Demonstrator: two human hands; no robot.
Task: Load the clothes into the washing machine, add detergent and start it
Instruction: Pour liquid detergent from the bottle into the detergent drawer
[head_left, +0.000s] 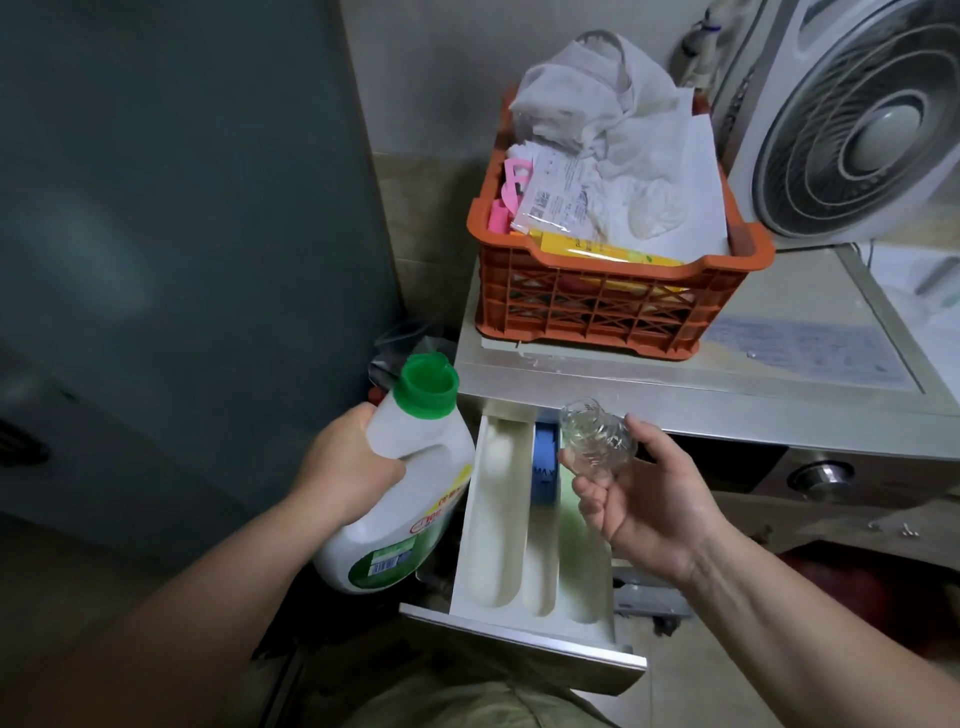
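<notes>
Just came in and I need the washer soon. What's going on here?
A person is adding detergent. The left hand grips the detergent bottle, its green spout uncapped; the right hand holds a clear cap over the open drawer. Nothing is pouring right now.

We see two bare forearms, the left arm (197, 597) and the right arm (810, 623), without sleeves, watch or rings on either hand. Below them shows a garment (457, 701) of olive-khaki cloth, slightly creased, worn at our lap.
</notes>
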